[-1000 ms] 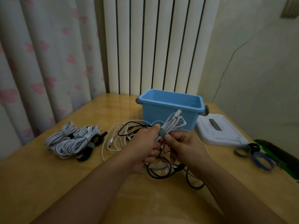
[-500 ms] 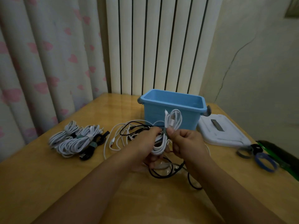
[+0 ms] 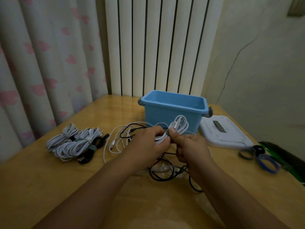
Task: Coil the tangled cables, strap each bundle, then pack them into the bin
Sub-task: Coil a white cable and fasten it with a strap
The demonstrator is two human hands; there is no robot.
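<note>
I hold a coiled white cable [image 3: 177, 129] just right of the frame's centre, between both hands. My left hand [image 3: 148, 142] curls round the lower part of the coil, its fingers closed over the strands, so that end of the bundle is hidden in my palm. My right hand [image 3: 189, 147] pinches the grey strap [image 3: 167, 133] wrapped round the coil's middle, thumb tip pressed on it, the other fingers curled below. The free loops and a plug stick up past my fingertips, in front of the blue bin's [image 3: 171, 113] near wall.

Below my hands, loose black and white cables [image 3: 165, 171] lie tangled on the wooden table [image 3: 49, 179]. At centre left lies a pile of strapped bundles [image 3: 74, 142], white ones with a black one beside them, well apart from my hands. The bin stands open above centre; its white lid [image 3: 224, 134] lies flat just right of it. Spare straps [image 3: 257, 156], grey, black and blue loops, lie at the right edge.
</note>
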